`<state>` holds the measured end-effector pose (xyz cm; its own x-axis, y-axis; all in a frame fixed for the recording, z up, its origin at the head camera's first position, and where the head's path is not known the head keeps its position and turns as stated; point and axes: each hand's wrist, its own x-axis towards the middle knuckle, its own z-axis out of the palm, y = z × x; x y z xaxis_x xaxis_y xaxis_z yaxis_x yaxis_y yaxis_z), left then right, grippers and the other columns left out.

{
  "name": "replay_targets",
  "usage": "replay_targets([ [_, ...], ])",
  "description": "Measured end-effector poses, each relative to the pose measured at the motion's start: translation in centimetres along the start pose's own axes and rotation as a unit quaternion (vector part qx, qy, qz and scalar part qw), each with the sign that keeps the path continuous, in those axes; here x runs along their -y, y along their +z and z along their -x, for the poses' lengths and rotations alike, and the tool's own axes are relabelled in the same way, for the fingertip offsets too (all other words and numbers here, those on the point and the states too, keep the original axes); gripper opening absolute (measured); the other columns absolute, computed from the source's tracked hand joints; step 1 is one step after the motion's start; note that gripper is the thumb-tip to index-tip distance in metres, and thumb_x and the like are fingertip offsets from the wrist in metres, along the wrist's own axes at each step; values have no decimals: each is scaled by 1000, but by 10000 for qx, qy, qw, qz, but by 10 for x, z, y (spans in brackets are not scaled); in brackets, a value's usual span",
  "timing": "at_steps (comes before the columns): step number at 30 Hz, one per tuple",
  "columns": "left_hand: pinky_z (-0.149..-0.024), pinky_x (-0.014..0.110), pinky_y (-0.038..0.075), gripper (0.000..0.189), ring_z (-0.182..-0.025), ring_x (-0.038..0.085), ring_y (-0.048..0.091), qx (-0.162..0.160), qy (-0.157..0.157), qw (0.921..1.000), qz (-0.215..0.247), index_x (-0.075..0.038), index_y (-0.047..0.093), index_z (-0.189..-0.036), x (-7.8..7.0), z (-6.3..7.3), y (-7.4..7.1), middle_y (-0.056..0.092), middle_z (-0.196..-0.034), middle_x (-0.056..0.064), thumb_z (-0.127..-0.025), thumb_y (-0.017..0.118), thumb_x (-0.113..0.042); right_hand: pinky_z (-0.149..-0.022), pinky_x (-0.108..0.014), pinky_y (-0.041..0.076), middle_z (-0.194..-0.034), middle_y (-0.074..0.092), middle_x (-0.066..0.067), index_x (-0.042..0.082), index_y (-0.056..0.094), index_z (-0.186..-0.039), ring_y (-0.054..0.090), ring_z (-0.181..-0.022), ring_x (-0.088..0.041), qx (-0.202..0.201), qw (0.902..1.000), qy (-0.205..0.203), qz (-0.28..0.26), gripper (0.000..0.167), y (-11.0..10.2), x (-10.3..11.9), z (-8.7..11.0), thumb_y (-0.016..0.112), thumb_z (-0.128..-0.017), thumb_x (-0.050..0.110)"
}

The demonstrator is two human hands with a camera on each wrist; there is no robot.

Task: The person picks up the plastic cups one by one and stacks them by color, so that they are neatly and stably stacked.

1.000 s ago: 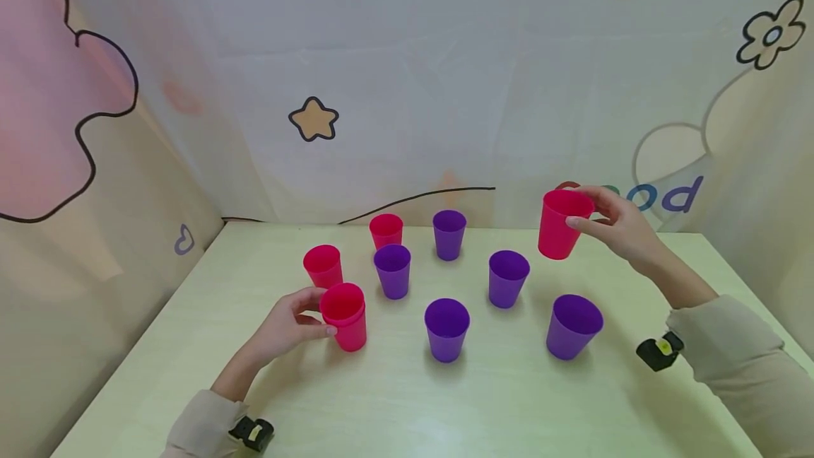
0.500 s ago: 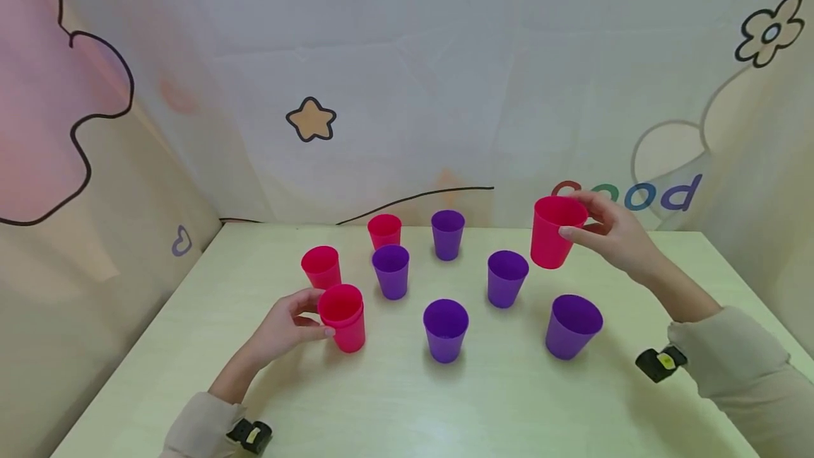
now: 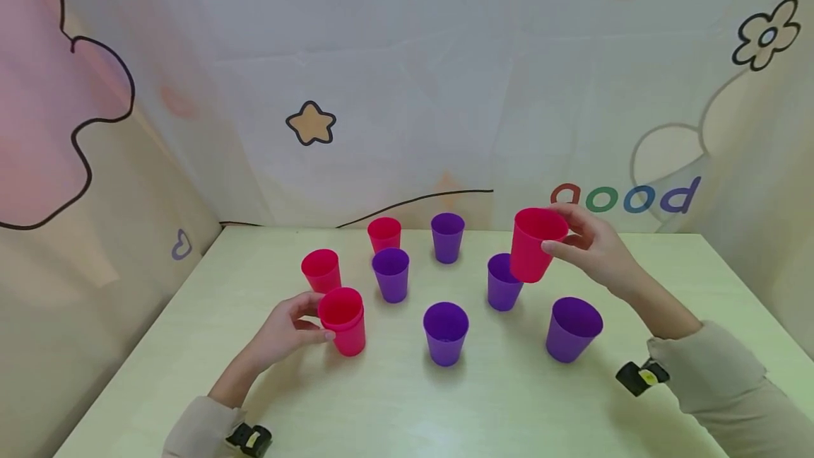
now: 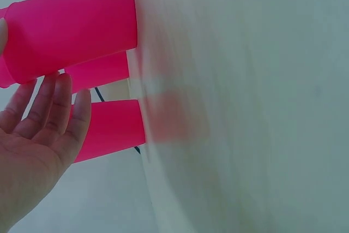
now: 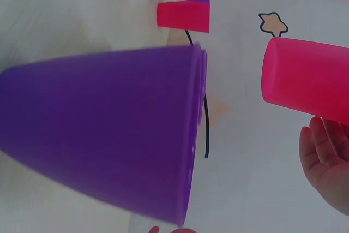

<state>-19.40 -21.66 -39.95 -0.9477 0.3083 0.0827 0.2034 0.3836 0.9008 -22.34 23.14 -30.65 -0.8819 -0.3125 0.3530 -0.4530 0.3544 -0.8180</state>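
Note:
My left hand (image 3: 286, 331) holds a stack of two nested pink cups (image 3: 347, 334) by the side, fingers behind and thumb in front. The stack stands upright on the table; in the left wrist view its lower cup (image 4: 76, 31) meets the tabletop. Raised above the table at the right, my right hand (image 3: 594, 253) grips a single pink cup (image 3: 531, 249) near its rim. That cup is in the air, mouth upward, and partly covers a purple cup (image 3: 500, 288) behind it. In the right wrist view the held cup (image 5: 308, 77) shows beside my fingers.
Two more pink cups, one on the left (image 3: 321, 271) and one farther back (image 3: 384, 233), stand upright. Other purple cups stand at the back (image 3: 448, 240), centre (image 3: 391, 278), front (image 3: 446, 336) and right (image 3: 570, 331). A printed cloth (image 3: 381, 90) hangs behind the table (image 3: 407, 415).
My right hand has carried its pink cup left and down, from beyond the right purple cups to in front of one of them. The left hand and its stack have stayed put.

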Motion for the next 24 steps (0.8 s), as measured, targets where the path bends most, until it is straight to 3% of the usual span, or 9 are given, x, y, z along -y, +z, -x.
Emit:
replay_targets([
  [9,-76,32,50,51,-96,27,55,59,100,9999,15,-3,52,-120,2,1,-1,57,-112,13,-74,75,-12,-71,-26,51,-111,53,-12,0,43,-127,58,-88,-16,209,9997,-84,60,48,23,8,-6,63,-84,8],
  [24,-77,34,49,52,-97,28,55,65,93,9999,-51,-4,52,-120,0,0,-1,57,-112,13,-74,75,-14,-77,-28,50,-113,54,-15,-1,46,-124,57,-94,-24,495,9977,-252,-387,50,58,22,-16,66,-79,5],
])
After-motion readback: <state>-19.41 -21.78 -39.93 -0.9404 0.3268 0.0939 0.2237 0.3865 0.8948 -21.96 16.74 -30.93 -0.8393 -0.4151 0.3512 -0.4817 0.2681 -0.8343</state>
